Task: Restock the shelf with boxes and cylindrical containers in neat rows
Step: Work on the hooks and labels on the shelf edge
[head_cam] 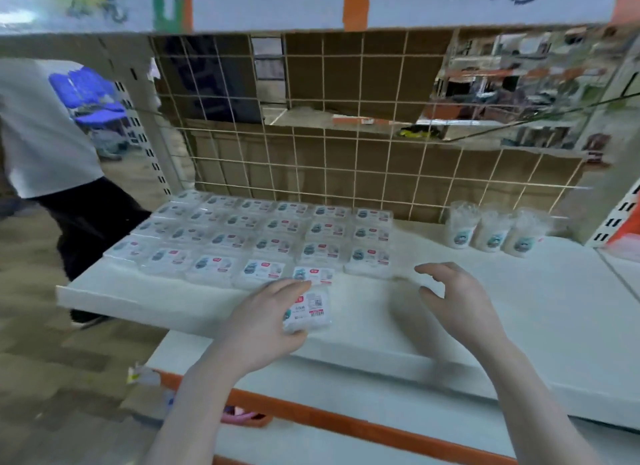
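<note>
Small flat clear plastic box [310, 309] with white label, red barcode strip and QR code, gripped at front edge of white metal shelf [519, 309] by left hand [263, 326], fingers clamped round its left side. Just behind, rows of same clear boxes [263, 236]. Right hand [453, 298] above bare shelf, fingers apart, loosely curled, holding nothing. Three clear cylindrical containers [491, 232] at back right.

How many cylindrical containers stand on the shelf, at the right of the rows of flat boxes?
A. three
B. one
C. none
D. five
A: three clear cylindrical containers stand side by side on the shelf in front of the wire grid, apart from the flat boxes.
</note>
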`<move>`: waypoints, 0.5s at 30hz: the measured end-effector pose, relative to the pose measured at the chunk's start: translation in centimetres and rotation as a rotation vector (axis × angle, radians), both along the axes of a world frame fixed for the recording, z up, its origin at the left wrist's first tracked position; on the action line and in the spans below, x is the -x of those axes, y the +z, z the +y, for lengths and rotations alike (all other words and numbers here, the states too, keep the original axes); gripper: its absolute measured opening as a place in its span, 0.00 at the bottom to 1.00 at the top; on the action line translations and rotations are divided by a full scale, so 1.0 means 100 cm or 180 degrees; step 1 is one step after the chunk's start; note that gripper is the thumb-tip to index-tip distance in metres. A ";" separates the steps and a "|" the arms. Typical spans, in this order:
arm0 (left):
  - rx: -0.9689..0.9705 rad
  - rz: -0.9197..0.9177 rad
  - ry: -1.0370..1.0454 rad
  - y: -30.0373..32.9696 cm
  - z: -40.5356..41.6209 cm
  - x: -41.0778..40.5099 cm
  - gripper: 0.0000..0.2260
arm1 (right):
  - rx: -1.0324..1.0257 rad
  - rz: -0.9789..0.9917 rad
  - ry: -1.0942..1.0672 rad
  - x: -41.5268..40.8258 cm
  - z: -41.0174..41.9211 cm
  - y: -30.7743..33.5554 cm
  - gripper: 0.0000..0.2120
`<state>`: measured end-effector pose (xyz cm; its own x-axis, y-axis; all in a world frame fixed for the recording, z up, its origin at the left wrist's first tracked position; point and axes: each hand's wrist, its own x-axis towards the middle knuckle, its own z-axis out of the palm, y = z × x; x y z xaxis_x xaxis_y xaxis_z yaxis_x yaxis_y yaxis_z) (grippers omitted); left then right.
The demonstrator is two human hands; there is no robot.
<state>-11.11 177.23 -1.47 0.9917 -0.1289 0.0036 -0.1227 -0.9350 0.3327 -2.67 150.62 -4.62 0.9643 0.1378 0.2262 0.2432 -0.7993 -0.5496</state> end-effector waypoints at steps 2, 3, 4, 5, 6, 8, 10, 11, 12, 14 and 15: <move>-0.0016 0.0010 -0.0060 0.000 0.018 0.000 0.30 | -0.0008 0.0006 -0.0079 0.008 0.020 -0.001 0.15; -0.0003 0.0023 -0.0100 0.001 0.025 0.000 0.29 | -0.0013 0.0018 -0.0123 0.011 0.028 -0.001 0.15; 0.0020 0.0030 -0.0137 0.001 0.029 -0.001 0.29 | -0.0013 0.0025 -0.0159 0.014 0.034 -0.001 0.15; 0.0036 0.0038 -0.0187 0.002 0.033 -0.002 0.30 | 0.0009 0.0024 -0.0189 0.016 0.038 0.000 0.15; 0.0047 0.0044 -0.0238 0.003 0.034 -0.004 0.30 | 0.0037 0.0023 -0.0213 0.017 0.041 0.000 0.15; 0.0069 0.0057 -0.0339 0.005 0.032 -0.008 0.30 | 0.0086 0.0015 -0.0293 0.019 0.041 0.001 0.15; 0.0088 0.0061 -0.0439 0.006 0.027 -0.014 0.30 | 0.0117 0.0003 -0.0399 0.019 0.038 0.003 0.15; 0.0094 0.0060 -0.0481 0.006 0.023 -0.018 0.30 | 0.0131 0.0007 -0.0440 0.020 0.036 0.003 0.15; 0.0108 0.0057 -0.0515 0.006 0.019 -0.021 0.30 | 0.0143 0.0022 -0.0474 0.019 0.033 0.002 0.15; 0.0131 0.0064 -0.0593 0.005 0.011 -0.026 0.30 | 0.0144 0.0076 -0.0566 0.019 0.027 0.001 0.15; 0.0113 0.0059 -0.0642 0.006 0.006 -0.030 0.30 | 0.0136 0.0094 -0.0629 0.019 0.023 0.001 0.15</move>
<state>-8.13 177.82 -0.92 0.9457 -0.3250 -0.0062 -0.2999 -0.8798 0.3689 -4.60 152.92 -4.54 0.9796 -0.0461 0.1954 0.0634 -0.8525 -0.5188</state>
